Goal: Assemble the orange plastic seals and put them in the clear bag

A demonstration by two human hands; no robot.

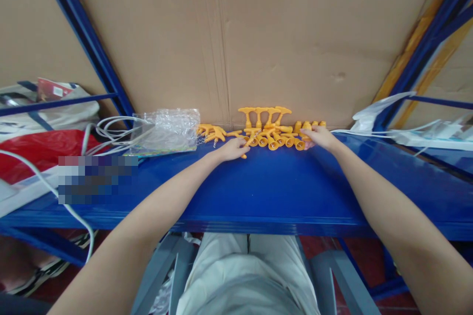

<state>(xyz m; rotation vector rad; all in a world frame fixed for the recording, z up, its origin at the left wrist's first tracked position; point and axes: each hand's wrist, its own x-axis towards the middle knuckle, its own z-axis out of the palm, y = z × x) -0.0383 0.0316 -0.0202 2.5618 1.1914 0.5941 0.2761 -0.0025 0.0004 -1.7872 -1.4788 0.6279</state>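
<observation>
At the back of the blue shelf, several yellow plastic cone-shaped cups (273,144) lie with their open ends facing me. Behind them, several yellow T-handled pieces (271,117) stand against the cardboard. My left hand (234,149) is closed around a yellow T-shaped piece (253,136) at the left end of the cups; the fingers partly cover it. On the right, my right hand (320,138) has its fingers closed on a yellow cup (306,134), largely hidden by them. More yellow pieces with small metal chains (212,132) lie in a pile left of my left hand.
A clear plastic bag (166,130) and white cables (111,130) lie to the left, beside a red bag (48,152). Farther right are a white power strip (443,133) and cables. Blue posts (84,34) frame the cardboard backing (277,34).
</observation>
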